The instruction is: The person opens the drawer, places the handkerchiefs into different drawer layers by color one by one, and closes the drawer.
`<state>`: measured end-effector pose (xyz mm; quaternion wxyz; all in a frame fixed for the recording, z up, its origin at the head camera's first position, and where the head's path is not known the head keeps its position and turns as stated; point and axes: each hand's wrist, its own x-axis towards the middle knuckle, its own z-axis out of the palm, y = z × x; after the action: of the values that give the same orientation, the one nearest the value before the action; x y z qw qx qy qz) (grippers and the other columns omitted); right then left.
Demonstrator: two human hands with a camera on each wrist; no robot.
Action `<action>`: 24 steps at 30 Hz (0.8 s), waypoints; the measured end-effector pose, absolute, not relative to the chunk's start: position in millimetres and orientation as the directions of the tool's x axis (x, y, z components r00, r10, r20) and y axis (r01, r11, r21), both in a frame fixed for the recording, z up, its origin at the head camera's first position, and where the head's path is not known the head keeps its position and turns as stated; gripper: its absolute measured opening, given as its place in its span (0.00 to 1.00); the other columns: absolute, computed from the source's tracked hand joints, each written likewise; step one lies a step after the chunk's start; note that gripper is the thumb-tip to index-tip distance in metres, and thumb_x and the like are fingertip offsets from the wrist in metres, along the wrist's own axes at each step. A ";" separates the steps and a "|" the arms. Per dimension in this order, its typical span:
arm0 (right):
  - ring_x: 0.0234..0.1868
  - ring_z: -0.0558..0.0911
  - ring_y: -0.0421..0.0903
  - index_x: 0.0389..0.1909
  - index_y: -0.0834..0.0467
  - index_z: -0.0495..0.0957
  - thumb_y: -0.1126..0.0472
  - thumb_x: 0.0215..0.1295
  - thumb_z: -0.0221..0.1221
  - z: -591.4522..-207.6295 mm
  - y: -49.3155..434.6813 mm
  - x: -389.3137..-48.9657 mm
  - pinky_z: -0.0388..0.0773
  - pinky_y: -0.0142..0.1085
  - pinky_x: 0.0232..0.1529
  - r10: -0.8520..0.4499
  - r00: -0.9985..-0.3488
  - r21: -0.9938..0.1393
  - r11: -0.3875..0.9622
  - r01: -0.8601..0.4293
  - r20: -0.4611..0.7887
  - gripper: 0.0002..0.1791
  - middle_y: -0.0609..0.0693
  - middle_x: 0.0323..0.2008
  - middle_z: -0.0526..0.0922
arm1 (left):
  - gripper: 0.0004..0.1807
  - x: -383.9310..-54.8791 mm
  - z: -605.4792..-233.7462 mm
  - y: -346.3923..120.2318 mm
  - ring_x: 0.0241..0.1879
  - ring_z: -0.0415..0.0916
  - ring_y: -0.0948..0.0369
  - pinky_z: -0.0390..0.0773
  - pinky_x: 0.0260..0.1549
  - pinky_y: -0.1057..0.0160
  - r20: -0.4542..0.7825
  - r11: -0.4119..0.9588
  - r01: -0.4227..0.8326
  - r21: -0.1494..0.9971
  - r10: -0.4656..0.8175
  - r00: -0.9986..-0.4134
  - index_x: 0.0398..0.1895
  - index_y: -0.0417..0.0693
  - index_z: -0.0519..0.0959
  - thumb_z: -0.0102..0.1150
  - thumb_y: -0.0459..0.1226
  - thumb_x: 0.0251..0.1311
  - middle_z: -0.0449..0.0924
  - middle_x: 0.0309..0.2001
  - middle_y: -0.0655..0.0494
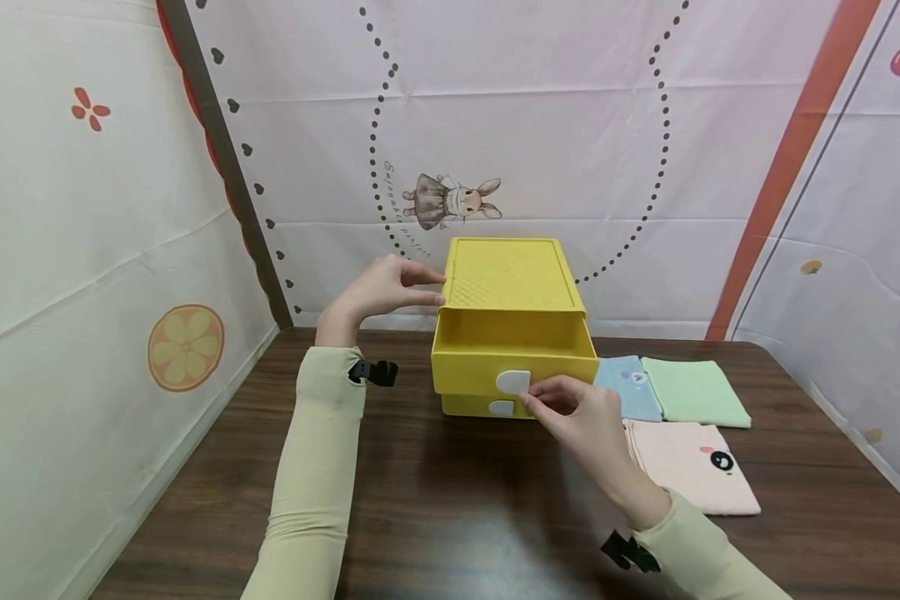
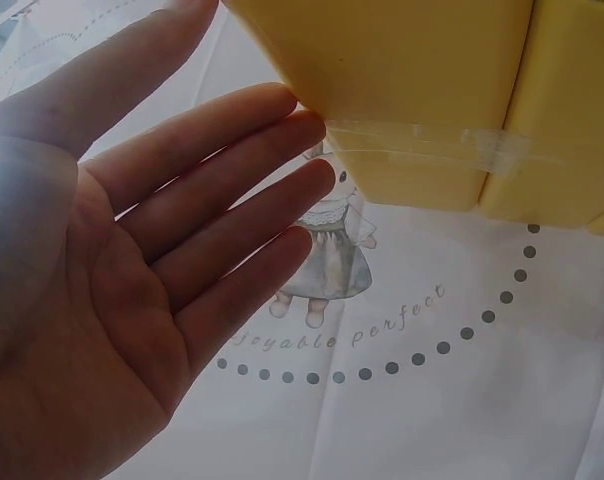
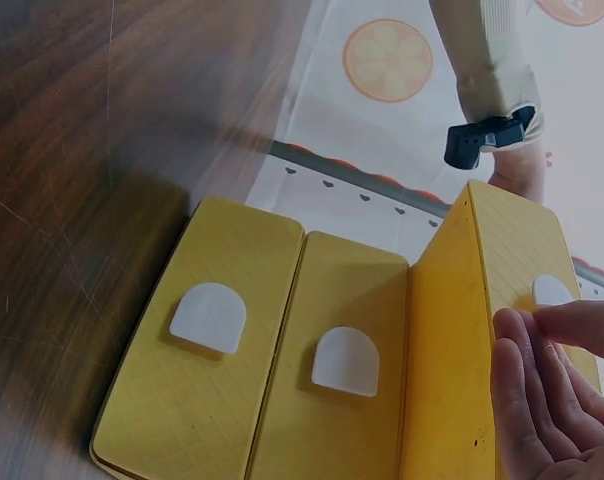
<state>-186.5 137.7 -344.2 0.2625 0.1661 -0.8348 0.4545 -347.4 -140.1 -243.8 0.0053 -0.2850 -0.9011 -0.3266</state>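
Observation:
A small yellow drawer box [image 1: 513, 271] stands at the back of the table, its top drawer [image 1: 465, 373] pulled partway out. The inside of that drawer shows a bare yellow wall and no contents. With thumb and fingertips, my right hand [image 1: 588, 421] pinches the white tab handle [image 1: 512, 382] on the drawer front. My left hand [image 1: 378, 292] touches the box's left side near the top, fingers straight, as the left wrist view shows. Two lower drawers appear closed in the right wrist view, each with a white handle [image 3: 346, 361].
Right of the box lie folded cloths: a blue one [image 1: 630, 387], a green one [image 1: 696, 392] and a pink one [image 1: 690, 467] with a face print. Printed curtains [image 1: 570, 125] hang behind and at both sides of the dark wooden table [image 1: 435, 525].

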 end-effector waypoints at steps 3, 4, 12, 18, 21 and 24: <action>0.24 0.83 0.33 0.28 0.53 0.85 0.61 0.51 0.71 -345.0 138.3 -184.4 0.79 0.25 0.28 -0.041 -0.807 -0.670 0.533 -0.517 0.589 0.04 0.43 0.24 0.86 | 0.27 -347.3 -243.3 -140.4 0.49 0.78 0.63 0.77 0.49 0.58 0.193 0.627 0.514 0.586 0.508 -0.840 0.51 0.60 0.81 0.68 0.58 0.47 0.81 0.51 0.61; 0.24 0.83 0.33 0.28 0.53 0.85 0.61 0.51 0.71 -345.2 138.7 -183.8 0.79 0.25 0.28 -0.041 -0.808 -0.669 0.536 -0.514 0.588 0.04 0.43 0.24 0.86 | 0.27 -347.3 -243.3 -140.4 0.49 0.78 0.63 0.77 0.49 0.58 0.193 0.628 0.513 0.586 0.507 -0.840 0.51 0.60 0.81 0.68 0.58 0.47 0.81 0.51 0.61; 0.24 0.82 0.32 0.27 0.53 0.85 0.60 0.51 0.71 -345.2 140.3 -178.0 0.78 0.23 0.26 -0.047 -0.800 -0.655 0.547 -0.522 0.598 0.04 0.42 0.23 0.86 | 0.27 -346.6 -242.3 -140.5 0.50 0.78 0.63 0.77 0.50 0.57 0.193 0.624 0.514 0.589 0.509 -0.839 0.51 0.59 0.81 0.68 0.57 0.48 0.81 0.52 0.59; 0.23 0.81 0.29 0.26 0.52 0.84 0.61 0.50 0.71 -346.3 140.9 -174.5 0.77 0.22 0.26 -0.052 -0.788 -0.641 0.549 -0.536 0.614 0.04 0.41 0.22 0.85 | 0.26 -346.7 -242.0 -140.2 0.50 0.78 0.62 0.77 0.50 0.57 0.202 0.619 0.525 0.585 0.516 -0.833 0.50 0.57 0.82 0.68 0.56 0.49 0.82 0.51 0.59; 0.22 0.81 0.28 0.25 0.51 0.84 0.61 0.49 0.72 -347.5 141.3 -172.9 0.77 0.22 0.26 -0.052 -0.783 -0.636 0.551 -0.540 0.620 0.05 0.40 0.22 0.85 | 0.26 -347.0 -242.1 -140.1 0.50 0.78 0.62 0.77 0.50 0.57 0.203 0.616 0.527 0.585 0.518 -0.831 0.50 0.57 0.82 0.68 0.56 0.49 0.82 0.51 0.58; 0.22 0.81 0.28 0.25 0.50 0.84 0.60 0.49 0.72 -348.7 141.4 -171.2 0.77 0.22 0.26 -0.052 -0.779 -0.634 0.549 -0.545 0.625 0.05 0.39 0.21 0.85 | 0.26 -347.1 -242.4 -139.9 0.49 0.78 0.63 0.77 0.50 0.58 0.200 0.622 0.523 0.583 0.514 -0.834 0.50 0.57 0.82 0.68 0.56 0.49 0.82 0.51 0.59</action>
<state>-171.2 141.4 -348.7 0.2806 0.1790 -0.8341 0.4400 -347.1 -139.9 -242.4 0.0067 -0.2881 -0.9004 -0.3258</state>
